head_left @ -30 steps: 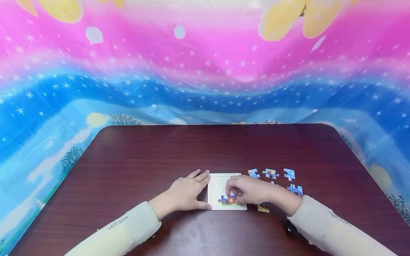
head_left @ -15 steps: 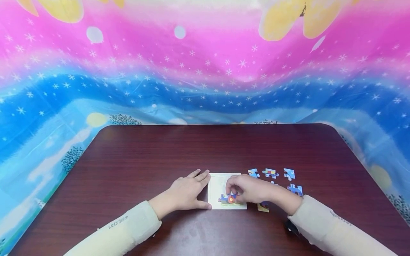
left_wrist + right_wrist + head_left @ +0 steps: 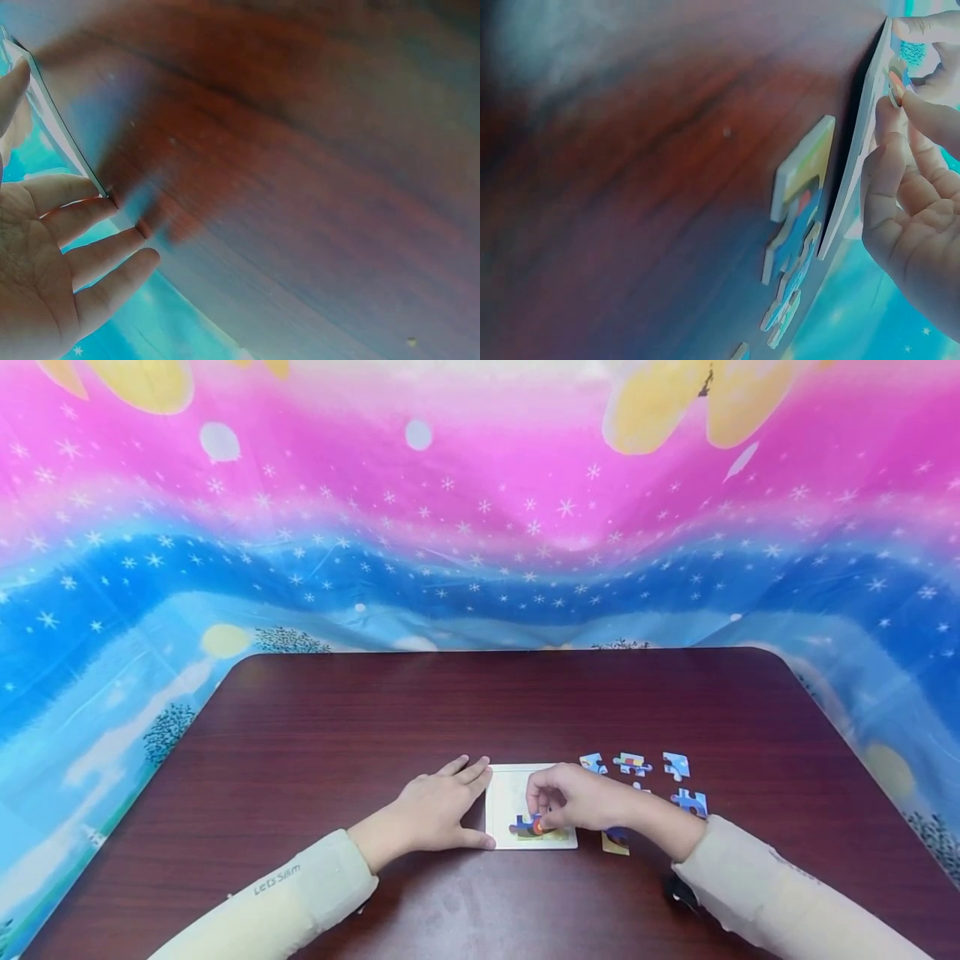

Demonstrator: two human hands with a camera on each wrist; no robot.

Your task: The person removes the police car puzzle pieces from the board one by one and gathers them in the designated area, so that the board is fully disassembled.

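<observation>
My right hand (image 3: 581, 797) pinches a jigsaw piece (image 3: 528, 827) between thumb and fingers, low over the puzzle board (image 3: 504, 787). Blue, with a red round patch, the piece stands tilted in the right wrist view, its edge (image 3: 895, 90) showing by the fingertips. The board is a pale, shallow-rimmed square, partly hidden under that hand. My left hand (image 3: 438, 810) lies spread at the board's left side, the thumb at the near corner and fingertips at the far one. In the left wrist view its straight fingers (image 3: 112, 281) reach past the board's edge.
Several loose jigsaw pieces lie right of the board, among them a blue corner piece (image 3: 677, 766), a blue piece (image 3: 690, 802) by the right sleeve and a yellow-edged piece (image 3: 616, 843). The brown table (image 3: 420, 710) ends at a patterned cloth (image 3: 480, 543).
The jigsaw piece has tipped in my right fingers, and its red patch is now partly covered by the thumb. My left hand has stayed at the board's edge.
</observation>
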